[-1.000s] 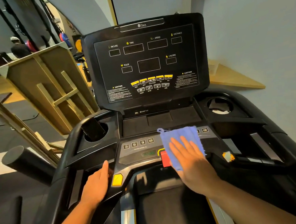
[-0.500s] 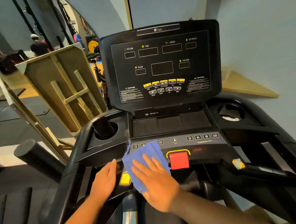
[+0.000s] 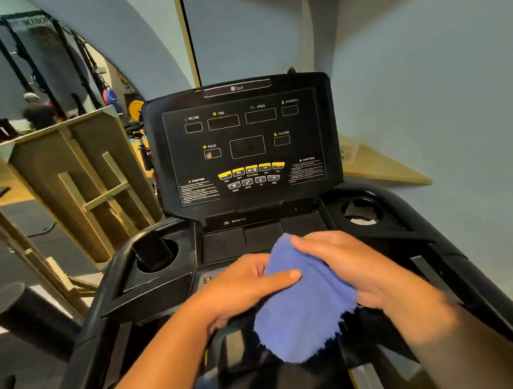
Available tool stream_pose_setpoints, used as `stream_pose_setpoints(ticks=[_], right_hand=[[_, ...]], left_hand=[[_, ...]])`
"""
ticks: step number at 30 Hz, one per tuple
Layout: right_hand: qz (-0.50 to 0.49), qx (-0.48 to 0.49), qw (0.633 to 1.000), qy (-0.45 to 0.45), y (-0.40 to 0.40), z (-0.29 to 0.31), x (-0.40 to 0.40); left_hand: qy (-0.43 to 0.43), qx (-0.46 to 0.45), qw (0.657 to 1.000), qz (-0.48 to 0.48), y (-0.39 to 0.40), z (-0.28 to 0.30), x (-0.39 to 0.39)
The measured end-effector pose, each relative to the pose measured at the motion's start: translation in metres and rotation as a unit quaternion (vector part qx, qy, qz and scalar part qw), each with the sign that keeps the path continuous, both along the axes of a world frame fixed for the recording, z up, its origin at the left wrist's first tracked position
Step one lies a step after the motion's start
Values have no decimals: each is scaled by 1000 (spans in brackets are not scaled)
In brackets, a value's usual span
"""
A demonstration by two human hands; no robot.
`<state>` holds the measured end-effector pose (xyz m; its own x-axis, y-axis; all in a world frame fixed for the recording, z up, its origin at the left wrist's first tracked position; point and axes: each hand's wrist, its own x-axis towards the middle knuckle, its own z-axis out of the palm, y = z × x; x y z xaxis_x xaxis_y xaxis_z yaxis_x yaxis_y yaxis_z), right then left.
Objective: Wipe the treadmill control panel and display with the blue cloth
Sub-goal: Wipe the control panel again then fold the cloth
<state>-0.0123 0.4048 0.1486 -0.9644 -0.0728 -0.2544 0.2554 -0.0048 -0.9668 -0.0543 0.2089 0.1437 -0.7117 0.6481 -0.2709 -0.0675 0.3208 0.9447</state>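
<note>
Both hands hold the one blue cloth (image 3: 303, 299) up off the machine, just below the upright display (image 3: 244, 145) and in front of the lower control panel (image 3: 208, 279), most of which they hide. The left hand (image 3: 245, 289) pinches the cloth's left edge, thumb laid across the fabric, while the right hand (image 3: 346, 264) curls over its upper right part with fingers closed on it; the loose lower corner hangs free with a frayed edge. It looks like a refold or a change of grip rather than a wiping stroke, since the cloth touches no surface that I can see. As for progress, nothing here shows whether the lower panel is clean, and the display above looks dark and untouched by the cloth at this moment; my guess is that the tall screen with its readout windows and yellow buttons (image 3: 251, 169) is still to be wiped. Counting: one cloth, two hands, one display, one lower panel, and two cup holders, one either side below the display. The left cup holder (image 3: 157, 254) holds a dark boxy object, the right cup holder (image 3: 362, 212) shows something pale at its bottom. Beyond the display's left edge leans a wooden frame (image 3: 85, 185).
</note>
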Motion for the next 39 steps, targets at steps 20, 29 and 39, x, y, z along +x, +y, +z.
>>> stream_pose_setpoints(ticks=[20,29,39], right_hand=[[-99,-86,987,94,74,-30,56],[-144,81,982,92,128,-51,115],[-348,97,930,-72,135,-110,162]], left_hand=[[-1,158,982,103,48,-16,2],[-178,216,960,-24,100,-36,20],[165,-18,975,-145,240,-77,15]])
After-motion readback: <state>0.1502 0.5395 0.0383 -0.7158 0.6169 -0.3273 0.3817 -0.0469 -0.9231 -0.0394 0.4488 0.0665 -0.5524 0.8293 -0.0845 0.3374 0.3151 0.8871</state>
